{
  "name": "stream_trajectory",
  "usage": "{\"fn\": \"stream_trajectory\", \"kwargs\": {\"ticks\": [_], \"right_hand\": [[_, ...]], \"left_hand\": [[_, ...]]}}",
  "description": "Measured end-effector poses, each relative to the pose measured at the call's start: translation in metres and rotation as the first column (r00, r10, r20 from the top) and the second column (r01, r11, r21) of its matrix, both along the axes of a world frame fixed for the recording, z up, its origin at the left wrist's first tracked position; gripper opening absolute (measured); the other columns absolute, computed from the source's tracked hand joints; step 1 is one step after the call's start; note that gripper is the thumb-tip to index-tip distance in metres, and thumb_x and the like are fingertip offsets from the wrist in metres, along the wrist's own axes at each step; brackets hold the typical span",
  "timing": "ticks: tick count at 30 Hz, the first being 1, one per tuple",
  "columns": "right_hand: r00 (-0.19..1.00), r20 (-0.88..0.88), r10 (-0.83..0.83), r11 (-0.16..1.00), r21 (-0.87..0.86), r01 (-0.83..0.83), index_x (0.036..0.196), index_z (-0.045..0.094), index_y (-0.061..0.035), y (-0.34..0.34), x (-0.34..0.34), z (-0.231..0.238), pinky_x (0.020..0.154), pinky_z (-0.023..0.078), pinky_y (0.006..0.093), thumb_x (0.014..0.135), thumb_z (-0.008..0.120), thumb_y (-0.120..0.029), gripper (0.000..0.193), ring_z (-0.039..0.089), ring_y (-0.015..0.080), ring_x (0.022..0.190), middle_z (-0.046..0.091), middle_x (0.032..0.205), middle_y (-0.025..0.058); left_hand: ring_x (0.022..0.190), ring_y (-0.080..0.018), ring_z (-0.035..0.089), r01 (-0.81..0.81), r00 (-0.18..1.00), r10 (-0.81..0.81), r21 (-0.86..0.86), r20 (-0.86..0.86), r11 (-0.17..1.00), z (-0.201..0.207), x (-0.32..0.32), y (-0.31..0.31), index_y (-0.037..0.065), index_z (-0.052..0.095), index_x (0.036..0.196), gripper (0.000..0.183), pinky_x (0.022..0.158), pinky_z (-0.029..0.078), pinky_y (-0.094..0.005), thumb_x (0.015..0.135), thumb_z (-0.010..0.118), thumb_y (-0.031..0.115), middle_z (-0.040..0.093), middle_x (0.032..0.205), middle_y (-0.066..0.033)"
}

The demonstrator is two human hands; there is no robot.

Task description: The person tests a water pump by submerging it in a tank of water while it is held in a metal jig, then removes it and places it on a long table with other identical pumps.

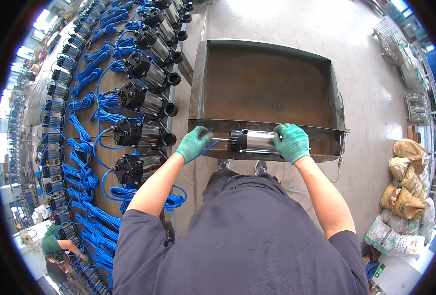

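Note:
A shiny metal pump motor (253,141) with a black end cap lies on its side across the near ledge of a metal trough (272,125). My right hand (291,141), in a green glove, is closed over its right end. A thin metal rod (221,139) sticks out from the cap to the left. My left hand (194,144), also gloved in green, is at the rod's free end. Motion blurs its fingers, so whether they grip the rod cannot be made out. A blue cable (204,150) runs beside that hand.
On my left, a long table (111,81) carries rows of black-and-silver pumps (142,101) and coiled blue cables (83,169). Another person (57,245) bends over its far lower-left part. Sacks (407,167) and wire baskets (387,40) stand along the right. A thin hose (340,157) hangs by the trough.

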State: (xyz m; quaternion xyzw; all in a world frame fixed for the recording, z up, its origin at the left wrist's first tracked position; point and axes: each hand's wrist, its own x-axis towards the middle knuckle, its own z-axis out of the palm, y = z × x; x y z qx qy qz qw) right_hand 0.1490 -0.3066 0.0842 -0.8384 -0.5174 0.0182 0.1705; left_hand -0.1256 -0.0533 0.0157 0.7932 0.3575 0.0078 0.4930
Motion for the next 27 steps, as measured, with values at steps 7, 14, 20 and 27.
{"fn": "stream_trajectory", "kwargs": {"ticks": [7,14,20,27], "right_hand": [[1.000,0.021,0.022,1.000,0.003,-0.022,0.092,0.071,-0.0120,0.004,-0.002,0.007,0.078,0.055,0.0457,0.076,0.078,-0.023,0.021,0.068,0.0323,0.088,0.070,0.090,0.0100],[1.000,0.010,-0.017,1.000,0.010,0.017,0.088,0.071,-0.0117,0.007,-0.006,-0.002,0.078,0.055,0.0460,0.079,0.078,-0.023,0.016,0.068,0.0332,0.085,0.071,0.087,0.0112],[0.999,-0.015,-0.035,0.999,0.019,0.035,0.087,0.074,-0.0104,0.003,-0.007,0.007,0.080,0.056,0.0453,0.082,0.076,-0.021,0.012,0.070,0.0332,0.087,0.073,0.088,0.0128],[1.000,0.030,-0.009,0.999,0.054,0.008,0.089,0.070,-0.0138,0.003,-0.007,0.008,0.078,0.056,0.0457,0.081,0.074,-0.020,0.011,0.069,0.0324,0.086,0.071,0.088,0.0101]], "left_hand": [[0.094,-0.0329,0.069,0.394,0.899,-0.437,0.401,0.018,0.827,0.015,-0.021,0.024,0.004,0.073,0.116,0.038,0.087,0.057,-0.0427,0.094,0.076,0.035,0.073,0.102,-0.0115],[0.076,-0.0143,0.066,-0.211,0.972,0.139,-0.448,-0.187,0.869,0.014,0.006,0.018,-0.001,0.072,0.116,0.043,0.069,0.055,-0.0310,0.107,0.062,0.040,0.071,0.085,-0.0042],[0.107,-0.0409,0.069,0.293,0.859,-0.476,0.580,0.190,0.760,-0.002,-0.027,0.016,0.009,0.071,0.126,0.031,0.092,0.057,-0.0431,0.102,0.067,0.027,0.072,0.120,-0.0166],[0.055,-0.0217,0.064,-0.322,0.941,0.217,-0.489,-0.259,0.811,-0.013,0.012,0.017,0.001,0.074,0.113,0.049,0.054,0.053,-0.0388,0.107,0.059,0.046,0.069,0.074,-0.0120]]}}
